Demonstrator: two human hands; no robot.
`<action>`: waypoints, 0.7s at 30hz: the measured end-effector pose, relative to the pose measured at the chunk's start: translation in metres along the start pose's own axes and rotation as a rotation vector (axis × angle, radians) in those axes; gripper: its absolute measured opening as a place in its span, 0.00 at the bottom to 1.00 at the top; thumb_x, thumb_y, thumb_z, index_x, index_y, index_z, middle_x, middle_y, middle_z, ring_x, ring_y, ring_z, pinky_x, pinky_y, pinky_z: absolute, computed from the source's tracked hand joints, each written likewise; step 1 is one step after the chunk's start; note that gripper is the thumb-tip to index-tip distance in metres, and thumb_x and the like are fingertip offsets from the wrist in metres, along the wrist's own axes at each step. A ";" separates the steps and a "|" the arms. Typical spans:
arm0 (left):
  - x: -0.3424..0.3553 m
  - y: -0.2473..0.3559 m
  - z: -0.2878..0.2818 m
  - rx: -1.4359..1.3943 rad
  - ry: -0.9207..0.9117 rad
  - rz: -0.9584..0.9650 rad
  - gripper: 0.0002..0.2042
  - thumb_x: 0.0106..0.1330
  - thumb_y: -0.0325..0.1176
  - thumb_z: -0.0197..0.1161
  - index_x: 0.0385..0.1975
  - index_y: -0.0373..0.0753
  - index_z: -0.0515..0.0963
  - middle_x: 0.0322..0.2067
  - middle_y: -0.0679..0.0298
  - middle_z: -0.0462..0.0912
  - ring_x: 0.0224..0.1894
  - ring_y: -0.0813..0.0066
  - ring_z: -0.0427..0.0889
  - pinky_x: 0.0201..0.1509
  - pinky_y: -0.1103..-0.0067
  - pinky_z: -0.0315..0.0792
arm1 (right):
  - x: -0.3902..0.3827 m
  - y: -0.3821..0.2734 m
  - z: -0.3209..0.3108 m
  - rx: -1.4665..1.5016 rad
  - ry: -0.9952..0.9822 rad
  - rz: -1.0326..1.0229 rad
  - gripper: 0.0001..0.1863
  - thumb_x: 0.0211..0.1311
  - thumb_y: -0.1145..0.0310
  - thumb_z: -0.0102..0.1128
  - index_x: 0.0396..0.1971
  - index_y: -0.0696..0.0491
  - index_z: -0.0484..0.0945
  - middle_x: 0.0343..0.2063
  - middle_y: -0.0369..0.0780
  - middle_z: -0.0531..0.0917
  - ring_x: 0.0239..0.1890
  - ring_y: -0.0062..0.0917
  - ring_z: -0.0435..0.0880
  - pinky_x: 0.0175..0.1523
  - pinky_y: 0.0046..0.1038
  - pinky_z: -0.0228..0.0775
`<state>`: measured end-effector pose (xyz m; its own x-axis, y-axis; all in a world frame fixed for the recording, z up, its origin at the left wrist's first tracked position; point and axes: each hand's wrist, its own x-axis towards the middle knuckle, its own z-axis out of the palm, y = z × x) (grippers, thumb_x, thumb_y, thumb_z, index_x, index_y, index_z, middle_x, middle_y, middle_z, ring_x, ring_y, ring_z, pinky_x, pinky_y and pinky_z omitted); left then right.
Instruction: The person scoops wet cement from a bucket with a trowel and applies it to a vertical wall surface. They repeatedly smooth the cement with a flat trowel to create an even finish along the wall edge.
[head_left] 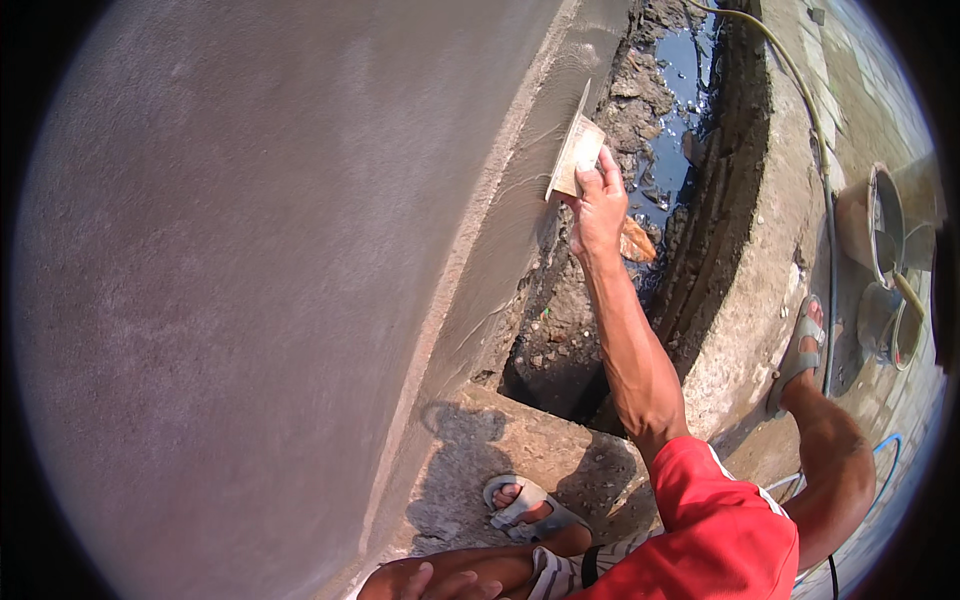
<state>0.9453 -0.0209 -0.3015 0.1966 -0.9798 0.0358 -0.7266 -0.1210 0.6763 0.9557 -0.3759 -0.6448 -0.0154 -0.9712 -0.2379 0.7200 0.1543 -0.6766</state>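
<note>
At the end of my outstretched arm, my right hand (pixel 600 205) is closed on a plastering float (pixel 578 160). The float's thin flat blade stands edge-on to me, against the strip of wet grey plaster (pixel 535 180) low on the wall. Curved smear marks show in the plaster around it. At the lower edge of the view, my left hand (pixel 455 585) lies by my bent knee, fingers apart and with nothing seen in them; the rest of it is cut off. A large smooth grey wall (pixel 270 250) fills the left side, bordered by a rough ledge line (pixel 445 270).
Beside the wall runs a ditch with dark water (pixel 675 130), rubble and an orange-brown stone (pixel 637 241). A concrete slab (pixel 530 425) bridges it under my sandalled foot (pixel 525 508); my other foot (pixel 805 340) stands on the far side. Buckets (pixel 868 225) and a hose (pixel 822 130) lie right.
</note>
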 end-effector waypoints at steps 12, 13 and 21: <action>0.042 0.017 -0.019 0.288 -0.353 -0.027 0.23 0.67 0.38 0.41 0.37 0.24 0.79 0.35 0.49 0.84 0.41 0.50 0.83 0.53 0.57 0.72 | -0.144 -0.062 0.045 0.085 -0.312 -0.113 0.34 0.64 0.74 0.56 0.66 0.64 0.51 0.61 0.48 0.67 0.62 0.28 0.67 0.66 0.28 0.59; 0.043 0.015 -0.023 0.278 -0.352 -0.007 0.23 0.67 0.38 0.39 0.37 0.24 0.79 0.35 0.49 0.84 0.41 0.50 0.83 0.53 0.57 0.72 | -0.132 -0.058 0.036 0.115 -0.255 -0.064 0.32 0.65 0.73 0.55 0.66 0.64 0.53 0.60 0.47 0.69 0.61 0.27 0.69 0.65 0.28 0.61; 0.041 0.022 -0.020 0.249 -0.306 -0.002 0.25 0.68 0.38 0.37 0.39 0.22 0.78 0.35 0.47 0.84 0.42 0.49 0.83 0.54 0.57 0.72 | -0.033 0.008 -0.057 0.200 0.041 0.243 0.24 0.67 0.74 0.48 0.63 0.55 0.61 0.53 0.38 0.75 0.53 0.25 0.77 0.52 0.34 0.75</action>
<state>0.9503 -0.0607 -0.2708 0.0203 -0.9771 -0.2119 -0.8714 -0.1212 0.4754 0.9220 -0.3322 -0.6824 0.1490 -0.9016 -0.4061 0.8281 0.3382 -0.4470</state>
